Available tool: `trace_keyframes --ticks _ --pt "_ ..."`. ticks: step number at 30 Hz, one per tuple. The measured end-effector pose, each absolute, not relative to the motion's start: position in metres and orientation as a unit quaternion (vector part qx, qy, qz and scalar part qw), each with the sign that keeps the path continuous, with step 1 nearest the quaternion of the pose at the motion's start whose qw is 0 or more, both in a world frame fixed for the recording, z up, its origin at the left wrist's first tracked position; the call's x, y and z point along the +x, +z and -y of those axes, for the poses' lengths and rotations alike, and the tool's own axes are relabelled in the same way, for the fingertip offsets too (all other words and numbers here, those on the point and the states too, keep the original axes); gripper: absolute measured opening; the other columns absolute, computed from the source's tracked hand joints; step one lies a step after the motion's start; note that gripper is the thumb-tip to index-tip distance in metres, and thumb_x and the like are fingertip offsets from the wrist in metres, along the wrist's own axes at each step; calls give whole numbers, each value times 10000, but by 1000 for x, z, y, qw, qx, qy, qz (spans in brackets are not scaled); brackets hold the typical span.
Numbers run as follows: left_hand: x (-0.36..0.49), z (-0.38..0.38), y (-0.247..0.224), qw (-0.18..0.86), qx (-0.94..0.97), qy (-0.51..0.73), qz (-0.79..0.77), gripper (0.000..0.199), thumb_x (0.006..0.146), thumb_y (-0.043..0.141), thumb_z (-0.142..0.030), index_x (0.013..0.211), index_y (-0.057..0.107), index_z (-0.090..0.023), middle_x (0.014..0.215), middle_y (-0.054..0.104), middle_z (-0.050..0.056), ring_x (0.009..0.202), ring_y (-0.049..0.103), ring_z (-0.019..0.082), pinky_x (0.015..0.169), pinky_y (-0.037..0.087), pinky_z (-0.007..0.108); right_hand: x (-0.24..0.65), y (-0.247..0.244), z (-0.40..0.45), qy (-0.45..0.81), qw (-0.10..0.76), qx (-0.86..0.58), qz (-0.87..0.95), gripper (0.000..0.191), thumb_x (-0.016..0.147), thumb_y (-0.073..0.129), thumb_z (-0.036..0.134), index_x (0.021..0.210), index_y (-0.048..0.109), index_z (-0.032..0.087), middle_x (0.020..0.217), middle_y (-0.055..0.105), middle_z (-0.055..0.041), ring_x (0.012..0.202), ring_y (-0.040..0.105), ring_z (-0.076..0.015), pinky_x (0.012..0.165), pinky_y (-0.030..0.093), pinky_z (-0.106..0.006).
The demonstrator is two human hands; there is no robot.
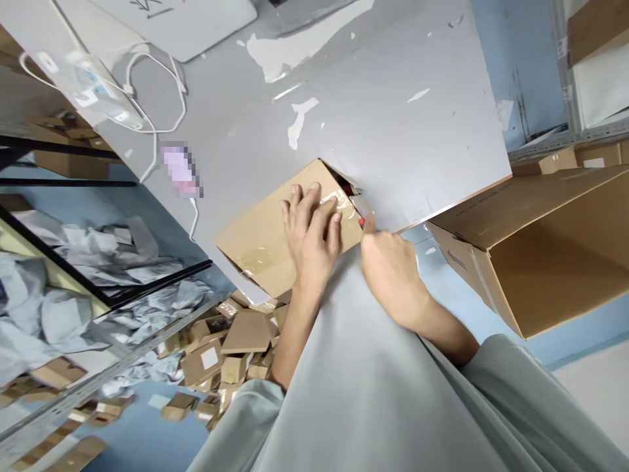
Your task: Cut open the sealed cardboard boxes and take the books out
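Note:
A brown cardboard box (265,236) with clear tape lies at the grey table's near edge. Its right end is partly open, with a dark gap and something red inside. My left hand (313,226) rests flat on the top of the box, fingers spread. Just beyond that right end, my right hand (390,265) is closed around a small tool with a red and black handle (362,223). The thin tip of the tool is against the taped edge of the box; the fist hides most of the handle, so its exact kind is unclear.
On the grey table (393,118) are a power strip (105,92) with white cables, a blurred phone (181,172) and a white laptop-like slab (187,23). A large open carton (555,262) stands at right. Small boxes (246,334) and grey bags (69,321) are piled at left.

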State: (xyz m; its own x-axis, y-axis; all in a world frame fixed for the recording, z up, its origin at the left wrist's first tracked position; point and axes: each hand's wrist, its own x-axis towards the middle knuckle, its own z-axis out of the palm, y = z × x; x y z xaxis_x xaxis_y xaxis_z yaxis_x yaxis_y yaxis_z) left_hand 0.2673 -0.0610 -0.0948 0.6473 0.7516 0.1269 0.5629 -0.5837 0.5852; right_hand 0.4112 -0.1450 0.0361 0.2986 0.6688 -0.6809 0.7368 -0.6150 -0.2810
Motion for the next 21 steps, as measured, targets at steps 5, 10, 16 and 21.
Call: trace_keyframes --ticks 5,10,16,21 --pt "268 60 -96 256 874 175 -375 353 1180 534 -433 1445 725 -299 1711 614 107 1760 336 348 1449 168 676 412 29 153 -387 68 814 -428 446 1125 425 64 1523 624 43 1058 862 -230 1046 877 -286 853 653 -313" --pt "266 54 -86 262 866 173 -389 398 1179 533 -494 1494 701 -317 1737 581 107 1751 353 359 1439 219 688 425 28 165 -398 3 809 -432 384 1176 412 180 1465 656 114 1032 870 -177 989 866 -297 846 612 -337" --pt "201 61 -78 146 799 239 -532 511 1194 477 -520 1670 545 -349 1813 457 127 1784 262 363 1455 187 682 483 -62 196 -250 -88 903 -337 489 1195 357 385 1519 629 139 1119 849 -188 993 811 -347 843 543 -364" --pt "160 59 -106 154 696 237 -660 803 1121 546 -667 1743 416 -176 1841 339 276 1768 272 420 1441 229 658 540 -203 174 -245 -27 927 -282 518 1119 473 213 1607 554 58 1411 745 -289 1180 755 -333 957 502 -378"
